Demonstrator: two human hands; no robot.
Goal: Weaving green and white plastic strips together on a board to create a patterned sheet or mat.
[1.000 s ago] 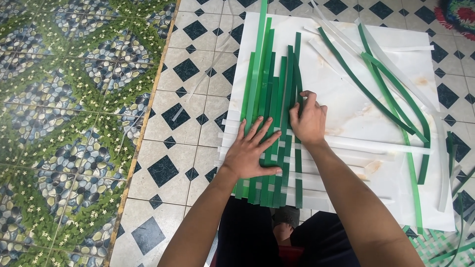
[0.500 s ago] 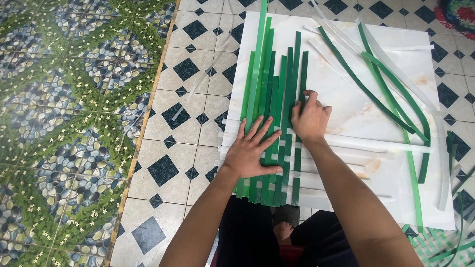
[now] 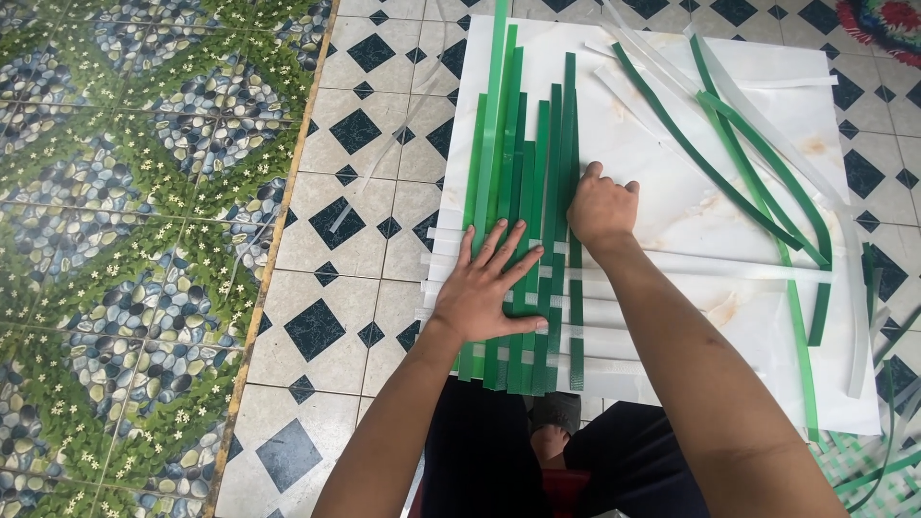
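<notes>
A woven patch of green strips [image 3: 523, 173] crossed by white strips [image 3: 672, 264] lies on a white marbled board [image 3: 662, 192]. My left hand [image 3: 487, 283] presses flat on the green strips with fingers spread. My right hand [image 3: 600, 206] rests on the rightmost green strip with its fingers curled on it. Whether it pinches the strip I cannot tell.
Loose green strips [image 3: 758, 182] and loose white strips [image 3: 767, 115] lie across the board's right half. More strips [image 3: 883, 451] spill off the lower right. The floor is black-and-white diamond tile [image 3: 355, 221], with pebble-and-leaf patterned tile [image 3: 125, 221] to the left. My dark-clothed legs [image 3: 499, 451] are below.
My right hand has slid slightly up along the rightmost green strip. My left hand stays flat on the weave.
</notes>
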